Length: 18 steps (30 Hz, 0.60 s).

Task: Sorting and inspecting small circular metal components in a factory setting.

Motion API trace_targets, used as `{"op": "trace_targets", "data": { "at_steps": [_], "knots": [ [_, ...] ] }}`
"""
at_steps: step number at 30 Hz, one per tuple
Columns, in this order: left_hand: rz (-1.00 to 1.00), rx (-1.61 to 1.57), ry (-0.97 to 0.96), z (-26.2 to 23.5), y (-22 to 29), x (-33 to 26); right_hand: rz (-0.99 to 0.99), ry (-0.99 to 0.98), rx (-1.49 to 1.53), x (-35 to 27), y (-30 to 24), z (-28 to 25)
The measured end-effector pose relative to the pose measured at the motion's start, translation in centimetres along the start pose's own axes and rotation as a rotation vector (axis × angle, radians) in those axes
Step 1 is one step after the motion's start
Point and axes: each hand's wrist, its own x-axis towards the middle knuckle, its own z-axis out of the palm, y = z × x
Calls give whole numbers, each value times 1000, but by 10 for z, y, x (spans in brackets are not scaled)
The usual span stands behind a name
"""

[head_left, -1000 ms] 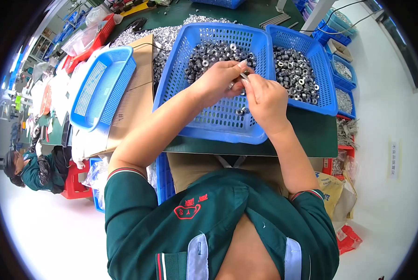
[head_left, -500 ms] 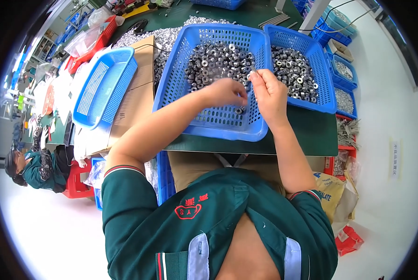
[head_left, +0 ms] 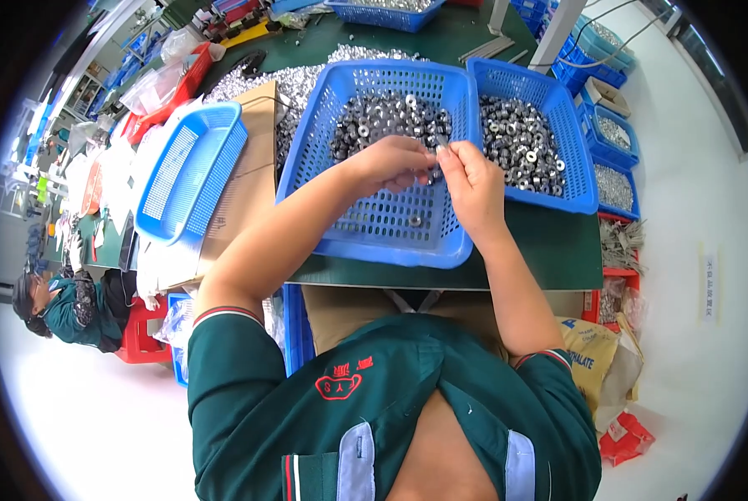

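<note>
A blue perforated basket point(head_left: 365, 242) in front of me holds a heap of small dark ring-shaped metal parts point(head_left: 390, 117) with bright faces. My left hand point(head_left: 395, 164) is over the middle of this basket, its fingers curled inward; what they hold is hidden. Close beside it, my right hand point(head_left: 476, 188) is over the basket's right side. A small grey metal piece point(head_left: 442, 145) shows at the pinched thumb and finger, its full shape hidden. One loose ring point(head_left: 415, 221) lies on the basket's bare floor, below my left hand.
A second blue basket point(head_left: 587, 167) with similar rings adjoins on the right. At left, a light-blue basket point(head_left: 173, 171) sits on cardboard point(head_left: 244, 179). Shiny metal parts point(head_left: 299, 79) are heaped behind. Thin rods point(head_left: 486, 48) lie farther back. Another person point(head_left: 77, 305) sits at far left.
My left hand has moved up and right, closer to my right hand. The right hand has shifted slightly left and down. The whole view has shifted a little.
</note>
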Motion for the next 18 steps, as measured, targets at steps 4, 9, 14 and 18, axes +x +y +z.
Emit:
{"op": "trace_targets", "data": {
  "at_steps": [4,9,14,18],
  "knots": [
    [112,-413,-24,-8,8,-13,22,-23,-3,-2,-2,1],
    [251,-374,-104,1,13,-23,16,-84,-66,-1,-7,-1],
    [272,-263,-62,6,15,-26,-45,-75,-93,0,-5,2],
    [271,-189,-4,2,11,-27,-72,-94,-174,-1,-5,3]
  ]
}}
